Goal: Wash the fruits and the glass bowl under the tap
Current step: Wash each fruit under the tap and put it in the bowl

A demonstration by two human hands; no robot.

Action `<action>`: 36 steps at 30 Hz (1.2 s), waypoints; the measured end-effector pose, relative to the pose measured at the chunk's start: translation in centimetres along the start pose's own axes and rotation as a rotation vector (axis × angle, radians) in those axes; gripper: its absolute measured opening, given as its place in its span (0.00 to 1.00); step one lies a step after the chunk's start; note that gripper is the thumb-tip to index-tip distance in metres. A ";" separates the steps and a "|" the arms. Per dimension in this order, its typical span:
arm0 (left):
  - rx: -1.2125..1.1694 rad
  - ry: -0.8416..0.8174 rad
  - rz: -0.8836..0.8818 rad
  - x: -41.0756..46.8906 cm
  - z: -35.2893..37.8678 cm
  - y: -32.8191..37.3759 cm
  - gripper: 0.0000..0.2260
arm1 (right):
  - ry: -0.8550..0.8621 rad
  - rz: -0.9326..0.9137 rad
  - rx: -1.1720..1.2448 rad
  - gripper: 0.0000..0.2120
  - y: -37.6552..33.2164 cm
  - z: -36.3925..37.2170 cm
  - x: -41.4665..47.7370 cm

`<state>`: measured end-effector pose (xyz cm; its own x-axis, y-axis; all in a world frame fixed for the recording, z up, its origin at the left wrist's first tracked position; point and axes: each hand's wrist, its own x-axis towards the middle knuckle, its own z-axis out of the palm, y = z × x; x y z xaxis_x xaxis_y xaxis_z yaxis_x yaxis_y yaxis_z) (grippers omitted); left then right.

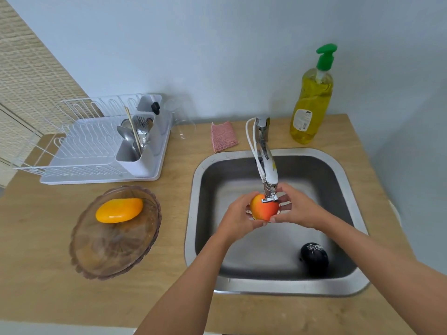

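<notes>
Over the steel sink [244, 290], a red-orange apple [264, 210] sits right under the tap spout [270, 187]. My left hand [238, 220] cups it from the left and my right hand [298, 209] holds it from the right. A dark, wet round fruit [314, 258] lies in the sink's near right corner. On the counter to the left stands a tinted glass bowl [108, 252] with a yellow mango [119, 210] inside it. I cannot make out running water.
A white dish rack [96, 151] with cutlery stands at the back left, with a clear glass [180, 122] beside it. A pink sponge cloth [223, 136] lies behind the sink. A yellow soap bottle [312, 102] with a green pump stands at the back right.
</notes>
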<state>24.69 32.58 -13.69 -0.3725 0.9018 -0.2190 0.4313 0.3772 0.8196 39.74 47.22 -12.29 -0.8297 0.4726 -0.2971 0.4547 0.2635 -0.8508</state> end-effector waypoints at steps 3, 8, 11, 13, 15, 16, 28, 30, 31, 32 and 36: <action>-0.064 -0.034 -0.036 0.1 -0.1 0.1 0.34 | -0.008 0.025 0.035 0.27 0.7 -0.3 0.0; -0.099 -0.033 -0.045 0.1 0.0 0.2 0.36 | -0.014 0.096 0.127 0.25 1.5 -0.8 0.2; -0.110 -0.021 -0.058 0.2 -0.1 0.3 0.34 | -0.030 0.085 0.192 0.29 1.4 -0.7 0.0; -0.102 -0.018 -0.062 0.3 -0.1 0.4 0.32 | -0.055 0.061 0.187 0.28 1.2 -0.5 0.0; -0.097 -0.009 -0.057 0.3 0.1 0.4 0.32 | -0.070 0.057 0.167 0.26 0.9 -0.5 0.1; -0.096 -0.002 -0.047 0.2 0.2 0.3 0.33 | -0.071 0.070 0.178 0.24 1.0 -0.6 0.2; -0.142 -0.053 -0.024 -0.3 0.2 0.4 0.34 | -0.102 0.144 0.344 0.20 1.2 -1.0 0.1; -0.135 -0.043 -0.020 -0.3 0.3 0.4 0.35 | -0.123 0.187 0.376 0.18 1.2 -1.0 0.1; -0.134 -0.032 -0.014 -0.3 0.3 0.5 0.34 | -0.129 0.200 0.384 0.18 1.1 -0.9 0.1; -0.133 -0.030 -0.015 -0.2 0.3 0.6 0.33 | -0.120 0.196 0.393 0.21 1.0 -0.9 0.0; -0.155 -0.069 -0.041 0.0 0.2 1.1 0.32 | -0.064 0.100 0.397 0.27 1.2 -1.0 0.3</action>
<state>25.30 33.01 -12.89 -0.3271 0.9009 -0.2852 0.2836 0.3815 0.8798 40.35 48.52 -12.92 -0.8118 0.4227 -0.4029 0.3846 -0.1321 -0.9136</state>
